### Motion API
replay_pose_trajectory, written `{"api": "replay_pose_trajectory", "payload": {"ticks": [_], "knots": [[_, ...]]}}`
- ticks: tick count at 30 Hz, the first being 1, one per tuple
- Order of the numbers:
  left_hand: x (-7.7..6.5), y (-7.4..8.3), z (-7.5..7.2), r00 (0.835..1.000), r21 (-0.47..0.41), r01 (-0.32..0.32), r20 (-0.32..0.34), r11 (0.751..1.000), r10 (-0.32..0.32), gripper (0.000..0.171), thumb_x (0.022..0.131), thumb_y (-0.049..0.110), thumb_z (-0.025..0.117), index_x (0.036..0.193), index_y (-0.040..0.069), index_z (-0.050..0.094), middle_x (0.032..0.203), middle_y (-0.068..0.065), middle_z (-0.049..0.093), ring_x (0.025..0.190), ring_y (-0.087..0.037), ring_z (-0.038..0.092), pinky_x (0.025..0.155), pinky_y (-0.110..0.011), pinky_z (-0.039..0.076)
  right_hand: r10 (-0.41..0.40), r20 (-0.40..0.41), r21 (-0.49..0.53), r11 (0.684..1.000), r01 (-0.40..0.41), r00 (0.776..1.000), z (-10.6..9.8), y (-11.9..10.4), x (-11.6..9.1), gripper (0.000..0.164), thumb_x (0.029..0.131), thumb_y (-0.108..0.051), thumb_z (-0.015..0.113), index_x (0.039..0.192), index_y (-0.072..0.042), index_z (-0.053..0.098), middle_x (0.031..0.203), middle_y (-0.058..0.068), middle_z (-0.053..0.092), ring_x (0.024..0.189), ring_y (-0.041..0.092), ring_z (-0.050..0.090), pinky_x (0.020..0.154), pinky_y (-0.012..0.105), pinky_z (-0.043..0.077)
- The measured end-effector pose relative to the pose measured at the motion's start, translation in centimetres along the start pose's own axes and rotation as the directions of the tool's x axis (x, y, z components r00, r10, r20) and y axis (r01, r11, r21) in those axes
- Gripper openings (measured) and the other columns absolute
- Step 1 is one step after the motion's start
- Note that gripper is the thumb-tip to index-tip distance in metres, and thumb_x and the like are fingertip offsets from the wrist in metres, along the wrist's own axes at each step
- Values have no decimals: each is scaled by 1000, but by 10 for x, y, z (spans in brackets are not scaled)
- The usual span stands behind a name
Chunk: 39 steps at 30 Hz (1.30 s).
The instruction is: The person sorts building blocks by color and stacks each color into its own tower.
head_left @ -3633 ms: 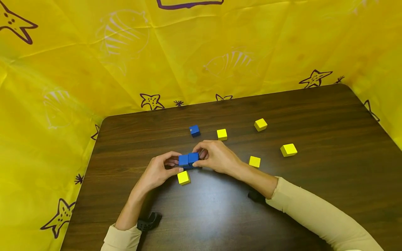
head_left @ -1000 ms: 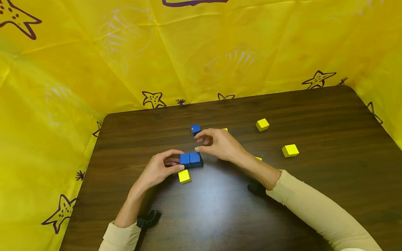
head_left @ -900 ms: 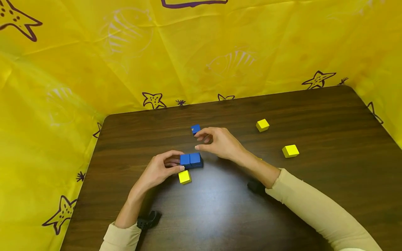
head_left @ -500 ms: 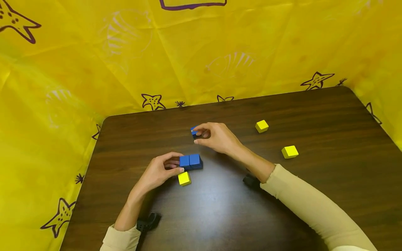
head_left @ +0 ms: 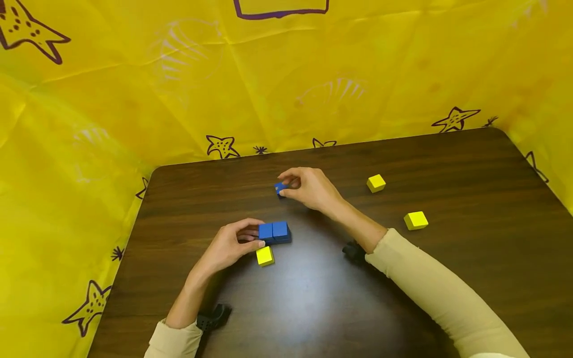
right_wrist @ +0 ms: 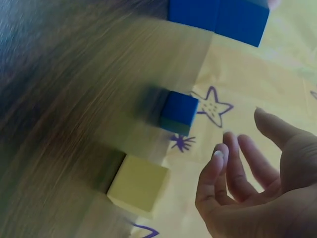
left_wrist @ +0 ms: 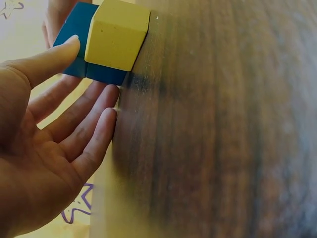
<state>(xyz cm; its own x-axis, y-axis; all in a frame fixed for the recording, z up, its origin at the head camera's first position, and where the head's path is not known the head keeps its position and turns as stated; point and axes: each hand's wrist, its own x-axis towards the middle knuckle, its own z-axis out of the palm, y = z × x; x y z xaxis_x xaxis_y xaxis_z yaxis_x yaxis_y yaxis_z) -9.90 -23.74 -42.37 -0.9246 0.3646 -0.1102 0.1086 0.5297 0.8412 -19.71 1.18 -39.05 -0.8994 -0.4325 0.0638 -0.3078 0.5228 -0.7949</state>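
Observation:
My left hand (head_left: 229,246) holds the left end of a low stack of blue blocks (head_left: 273,230), thumb on the near side and index finger on the far side. Two blue blocks lie side by side on top of the stack. A yellow block (head_left: 265,256) stands just in front and partly covers the stack in the left wrist view. Farther back, my right hand (head_left: 313,189) reaches around a single blue block (head_left: 279,188), its thumb overlapping that block in the head view. In the right wrist view, a gap shows between the fingers and this small blue block (right_wrist: 179,110).
Two yellow blocks, one at the back (head_left: 376,183) and one nearer (head_left: 416,220), stand to the right on the dark wooden table (head_left: 470,199). Another yellow block (right_wrist: 138,183) shows in the right wrist view. A yellow patterned cloth (head_left: 286,89) hangs behind the table.
My right hand has let go of the upper right blue block on the stack and moved back to the single blue block. My left hand stays at the stack.

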Motion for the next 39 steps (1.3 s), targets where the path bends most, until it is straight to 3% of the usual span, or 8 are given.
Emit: {"api": "replay_pose_trajectory", "payload": {"ticks": [15, 26, 39], "knots": [[1, 0, 0, 1000, 13, 23, -2, 1000, -23, 37, 88, 17, 78, 123, 13, 67, 111, -7, 70, 97, -20, 68, 87, -35, 56, 57, -8, -50, 997, -57, 998, 7, 17, 17, 39, 87, -25, 78, 123, -10, 70, 107, 1, 72, 97, 17, 66, 83, 34, 53], [4, 1, 0, 1000, 21, 20, 4, 1000, -20, 37, 88, 16, 77, 123, 13, 66, 111, -7, 69, 97, -20, 68, 87, -35, 56, 86, 33, -142, 987, -80, 996, 9, 20, 25, 38, 84, -25, 82, 119, -12, 72, 104, 2, 72, 96, 17, 65, 82, 33, 52], [2, 2, 1, 1000, 29, 26, 6, 999, -26, 36, 89, 17, 77, 124, 14, 66, 111, -6, 69, 96, -19, 68, 86, -34, 56, 134, 83, -170, 978, -119, 987, 15, 20, 28, 30, 85, -24, 81, 112, -15, 73, 102, 0, 73, 96, 17, 66, 85, 35, 51]]}}
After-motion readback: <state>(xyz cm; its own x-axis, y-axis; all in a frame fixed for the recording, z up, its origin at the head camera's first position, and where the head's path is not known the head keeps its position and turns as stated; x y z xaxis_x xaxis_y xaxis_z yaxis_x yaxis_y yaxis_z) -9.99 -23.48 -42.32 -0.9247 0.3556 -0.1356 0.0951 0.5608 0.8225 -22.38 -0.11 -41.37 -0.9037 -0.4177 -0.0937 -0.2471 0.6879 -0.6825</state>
